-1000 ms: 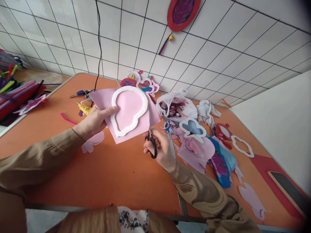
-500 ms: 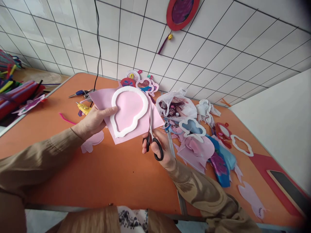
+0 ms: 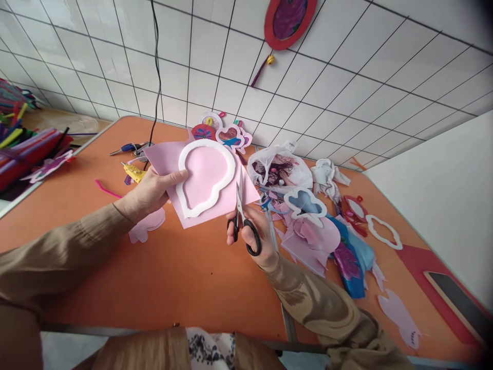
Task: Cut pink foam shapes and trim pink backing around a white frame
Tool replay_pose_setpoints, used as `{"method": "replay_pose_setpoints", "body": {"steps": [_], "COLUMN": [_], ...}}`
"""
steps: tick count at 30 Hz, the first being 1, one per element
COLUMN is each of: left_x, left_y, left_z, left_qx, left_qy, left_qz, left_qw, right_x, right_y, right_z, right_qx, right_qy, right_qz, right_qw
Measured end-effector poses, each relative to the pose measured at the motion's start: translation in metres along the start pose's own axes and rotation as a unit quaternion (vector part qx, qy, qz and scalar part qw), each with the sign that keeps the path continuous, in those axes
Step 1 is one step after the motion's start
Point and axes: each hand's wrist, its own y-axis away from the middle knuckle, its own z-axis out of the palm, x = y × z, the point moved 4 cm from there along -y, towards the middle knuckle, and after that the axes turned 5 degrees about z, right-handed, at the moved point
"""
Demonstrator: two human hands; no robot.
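My left hand grips the left edge of a pink sheet, thumb on top. A white wavy-edged frame lies on the sheet, under that thumb. In my right hand are scissors with black handles, fingers through the loops. Their blades are slightly apart and point away from me, at the sheet's right part, just right of the white frame. A cut edge shows beside the blades. Both hands hold the sheet and scissors above the orange table.
Right of my hands lie pink scraps, a blue-filled white frame, a plastic bag and a phone. A yellow glue gun and a black cable are at the left. Finished ornaments rest near the wall.
The scissor blades have opened a little and the handles have shifted slightly right. The sheet and my left hand are nearly unmoved.
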Motion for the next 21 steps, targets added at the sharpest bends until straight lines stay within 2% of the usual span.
{"method": "replay_pose_setpoints", "body": {"steps": [9,21], "left_x": [0.0017,0.0006], "left_y": [0.0017,0.0067], "left_z": [0.0021,0.0072], "left_qx": [0.013,0.003], "left_qy": [0.002,0.020], "left_qz": [-0.012,-0.021], "left_qw": [1.000,1.000], "right_x": [0.0004,-0.0069], "right_y": [-0.0005,-0.0033], "right_z": [-0.0015,-0.0011], "right_qx": [0.023,0.046], "right_qy": [0.026,0.068], "right_qz": [0.009,0.007], "right_qw": [0.999,0.997]}}
